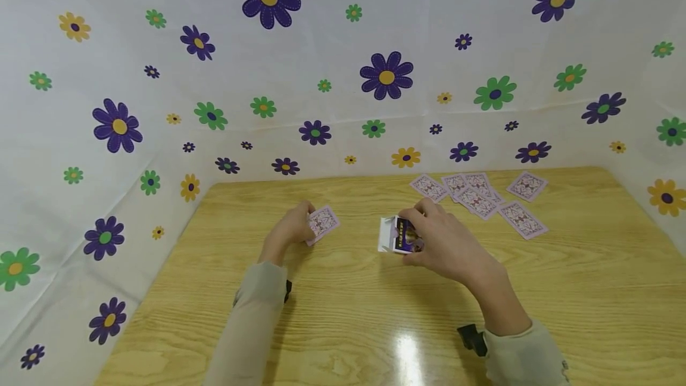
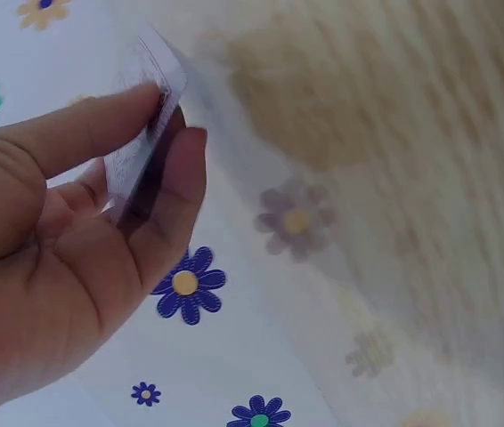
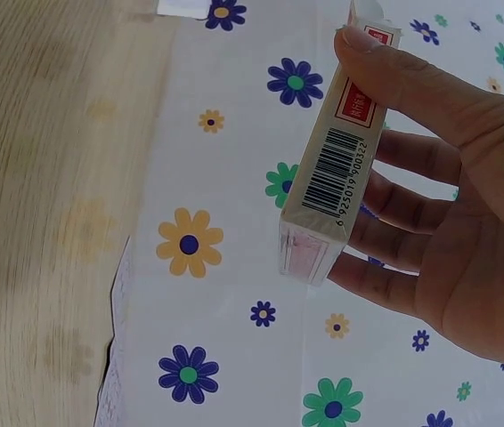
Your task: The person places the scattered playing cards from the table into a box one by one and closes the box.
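Note:
My left hand (image 1: 292, 226) pinches a playing card (image 1: 324, 223) between thumb and fingers, its patterned pink-and-white back facing up in the head view. From the left wrist view the card (image 2: 150, 116) appears nearly edge-on, thumb on one face and fingers behind. To the right, my right hand (image 1: 450, 244) grips a small card box (image 1: 407, 236) with a dark purple front. The box's white end flap (image 1: 386, 234) stands open toward the left hand. A barcode shows on the side of the box (image 3: 328, 169) in the right wrist view, with the thumb near its upper end.
Several playing cards (image 1: 477, 202) lie back-up at the rear right of the wooden table (image 1: 343, 320), some overlapping. A single card (image 1: 523, 220) lies nearest the right forearm. White flower-printed cloth (image 1: 321, 46) stands behind the table and along its sides.

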Demonstrator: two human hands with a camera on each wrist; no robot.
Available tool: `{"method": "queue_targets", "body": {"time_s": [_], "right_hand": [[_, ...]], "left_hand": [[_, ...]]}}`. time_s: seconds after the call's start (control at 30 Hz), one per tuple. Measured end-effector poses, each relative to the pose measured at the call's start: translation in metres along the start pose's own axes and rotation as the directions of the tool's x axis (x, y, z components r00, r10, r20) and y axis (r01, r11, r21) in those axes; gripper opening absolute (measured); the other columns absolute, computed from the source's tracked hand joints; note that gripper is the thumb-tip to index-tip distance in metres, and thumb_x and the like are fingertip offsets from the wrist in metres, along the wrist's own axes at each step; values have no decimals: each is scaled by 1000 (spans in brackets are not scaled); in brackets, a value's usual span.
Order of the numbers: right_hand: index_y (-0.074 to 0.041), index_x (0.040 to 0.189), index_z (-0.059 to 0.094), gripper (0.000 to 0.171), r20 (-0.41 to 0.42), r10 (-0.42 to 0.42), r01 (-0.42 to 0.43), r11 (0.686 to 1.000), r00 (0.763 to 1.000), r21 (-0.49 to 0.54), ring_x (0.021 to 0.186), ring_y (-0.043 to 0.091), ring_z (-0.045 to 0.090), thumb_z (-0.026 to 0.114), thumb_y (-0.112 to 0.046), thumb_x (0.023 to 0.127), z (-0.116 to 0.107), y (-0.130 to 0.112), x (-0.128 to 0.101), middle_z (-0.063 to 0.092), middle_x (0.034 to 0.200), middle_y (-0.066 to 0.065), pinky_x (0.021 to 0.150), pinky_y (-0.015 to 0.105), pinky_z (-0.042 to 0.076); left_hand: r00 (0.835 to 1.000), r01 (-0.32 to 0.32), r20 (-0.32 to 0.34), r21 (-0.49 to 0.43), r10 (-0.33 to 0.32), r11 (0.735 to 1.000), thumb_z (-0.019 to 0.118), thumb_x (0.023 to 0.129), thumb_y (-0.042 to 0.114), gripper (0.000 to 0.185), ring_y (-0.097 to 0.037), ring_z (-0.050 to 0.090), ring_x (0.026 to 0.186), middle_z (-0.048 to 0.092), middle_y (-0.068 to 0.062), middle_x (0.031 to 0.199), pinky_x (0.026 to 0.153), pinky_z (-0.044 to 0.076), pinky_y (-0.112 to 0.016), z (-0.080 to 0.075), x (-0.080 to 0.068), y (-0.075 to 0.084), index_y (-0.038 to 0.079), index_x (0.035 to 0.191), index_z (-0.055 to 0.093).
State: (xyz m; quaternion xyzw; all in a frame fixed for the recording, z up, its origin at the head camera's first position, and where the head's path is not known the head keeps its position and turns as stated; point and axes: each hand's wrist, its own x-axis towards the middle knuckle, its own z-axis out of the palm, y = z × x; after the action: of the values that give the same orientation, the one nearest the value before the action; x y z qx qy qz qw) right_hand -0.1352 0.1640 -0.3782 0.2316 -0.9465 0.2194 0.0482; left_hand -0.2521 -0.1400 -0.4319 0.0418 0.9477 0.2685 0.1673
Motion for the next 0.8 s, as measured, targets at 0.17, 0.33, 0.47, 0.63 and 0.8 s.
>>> {"method": "queue_targets", "body": {"time_s": [0.17, 0.33, 0.47, 0.63, 0.8], "right_hand": [[-6, 133, 57, 71, 6, 8, -8, 1000, 1000, 1, 94, 23, 55, 90, -24, 73, 0, 0, 0, 53, 117, 13, 82, 41, 52], [-6, 133, 57, 72, 6, 8, -8, 1000, 1000, -1, 95, 24, 55, 90, -25, 72, 1, -1, 1, 53, 117, 13, 83, 42, 52], [-6, 133, 57, 71, 4, 5, -5, 1000, 1000, 2, 95, 24, 56, 90, -24, 72, 2, 0, 0, 53, 118, 13, 82, 42, 53], [-6, 133, 57, 70, 3, 5, -5, 1000, 1000, 6, 94, 24, 56, 90, -22, 73, 2, 0, 0, 53, 118, 14, 81, 41, 53], [-5, 133, 57, 71, -1, 3, -3, 1000, 1000, 7, 94, 24, 57, 90, -22, 72, 1, 0, 0, 54, 118, 14, 81, 41, 53]], "left_hand": [[999, -28, -34, -54, 26, 998, 62, 84, -9, 54, -22, 54, 83, 58, -17, 107, 62, 45, -24, -4, -10, 2, 2, 135, 48], [993, -71, -105, -214, 49, 974, 62, 86, -6, 56, -23, 57, 82, 58, -20, 109, 64, 52, -29, -9, -26, 9, 3, 138, 46], [978, -160, -181, -314, 107, 936, 63, 90, -1, 50, -24, 58, 82, 58, -21, 103, 70, 55, -36, -14, -41, 18, 3, 137, 48], [944, -307, -243, -411, 222, 858, 60, 94, 1, 42, -25, 58, 82, 60, -19, 103, 72, 56, -37, -15, -54, 31, 4, 136, 53], [922, -386, -234, -489, 308, 782, 52, 100, 4, 41, -27, 60, 85, 56, -21, 108, 70, 56, -31, -14, -69, 48, 6, 141, 50]]}}
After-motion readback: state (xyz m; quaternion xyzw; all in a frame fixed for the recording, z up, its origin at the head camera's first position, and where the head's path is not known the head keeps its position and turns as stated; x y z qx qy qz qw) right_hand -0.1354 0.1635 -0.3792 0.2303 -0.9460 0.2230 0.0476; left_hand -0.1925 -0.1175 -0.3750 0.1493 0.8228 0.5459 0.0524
